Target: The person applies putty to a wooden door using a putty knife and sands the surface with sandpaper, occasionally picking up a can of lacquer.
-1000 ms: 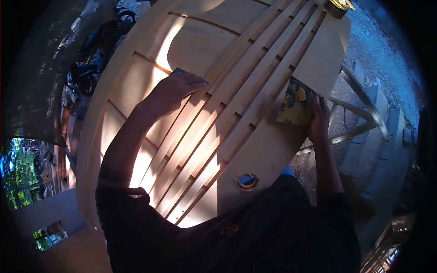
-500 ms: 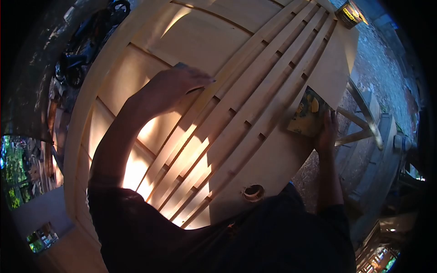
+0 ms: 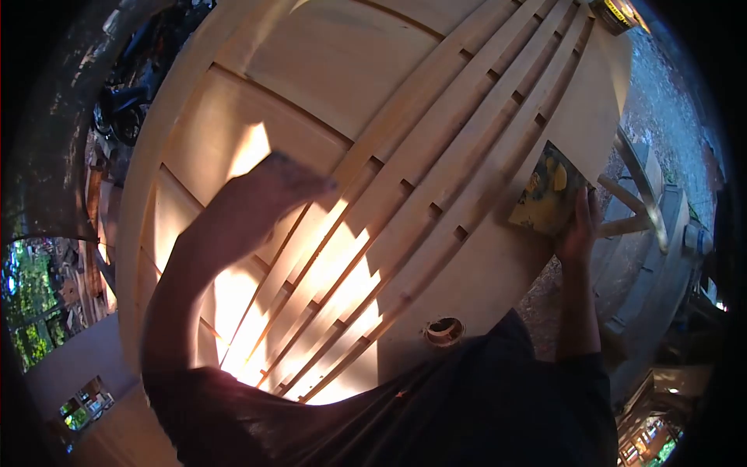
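Observation:
My right hand (image 3: 577,229) grips the lower right edge of a thin dark board (image 3: 537,204) smeared with yellowish paste, with a lump of paste (image 3: 559,179) near its top. This board is over the right side of a large pale wooden panel (image 3: 482,300). My left hand (image 3: 292,187), bent at the wrist and blurred, is closed over the panel's left part, beside the long slats (image 3: 389,175). A dark flat edge (image 3: 278,159) shows at its knuckles; what the fingers hold is mostly hidden.
A yellow-labelled can (image 3: 616,15) stands at the panel's far right corner. Near my body the panel has a round hole (image 3: 444,331). Wooden legs or struts (image 3: 634,210) stick out at the right. A motorbike (image 3: 124,109) is in shadow at the upper left.
My left hand has moved down, nearer to my body, along the slats. The view has shifted slightly; my right hand still holds the smeared board.

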Demonstrator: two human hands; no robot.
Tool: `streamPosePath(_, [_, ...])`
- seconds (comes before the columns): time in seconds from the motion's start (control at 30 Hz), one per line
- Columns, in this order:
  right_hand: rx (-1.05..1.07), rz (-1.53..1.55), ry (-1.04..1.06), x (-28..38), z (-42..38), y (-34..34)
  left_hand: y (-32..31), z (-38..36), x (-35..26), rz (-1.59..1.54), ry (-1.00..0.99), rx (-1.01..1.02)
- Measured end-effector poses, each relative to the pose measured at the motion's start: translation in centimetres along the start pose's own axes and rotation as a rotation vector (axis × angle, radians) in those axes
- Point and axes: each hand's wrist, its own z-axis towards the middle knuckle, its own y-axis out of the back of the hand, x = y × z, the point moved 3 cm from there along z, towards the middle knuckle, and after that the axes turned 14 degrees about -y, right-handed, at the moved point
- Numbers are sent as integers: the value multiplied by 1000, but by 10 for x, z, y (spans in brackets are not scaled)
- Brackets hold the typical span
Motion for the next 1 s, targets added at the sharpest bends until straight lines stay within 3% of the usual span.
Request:
streamPosePath(0.1, [-17,-176,34,9,-4,-12,13,56,7,329,-161,-74])
streamPosePath(0.17, [14,-47,42,2,3,-8,6,79,19,431,-251,-80])
streamPosePath(0.2, [31,16,39,-1,4,-6,-2,77,22,438,-270,-108])
streamPosePath(0.23, [-85,-53,34,9,-5,-19,-11,74,26,444,-290,-131])
streamPosePath(0.33, [18,5,25,6,-1,-15,-26,49,29,509,-320,-105])
streamPosePath(0.43, [32,11,40,7,-1,-16,-37,9,18,489,-274,-84])
streamPosePath(0.57, [-102,-51,26,5,1,-10,-52,-47,-2,415,-151,-50])
streamPosePath(0.77, [-46,-50,22,4,1,-13,-57,-124,-27,348,-2,116])
streamPosePath(0.87, [-69,-182,102,0,6,-4,-25,-78,-31,138,-13,-1])
streamPosePath(0.93, [-82,-304,145,-5,7,5,-10,-31,-23,388,-88,15])
streamPosePath(1.0, [-80,-313,149,-2,1,-4,-8,22,5,367,-135,-47])
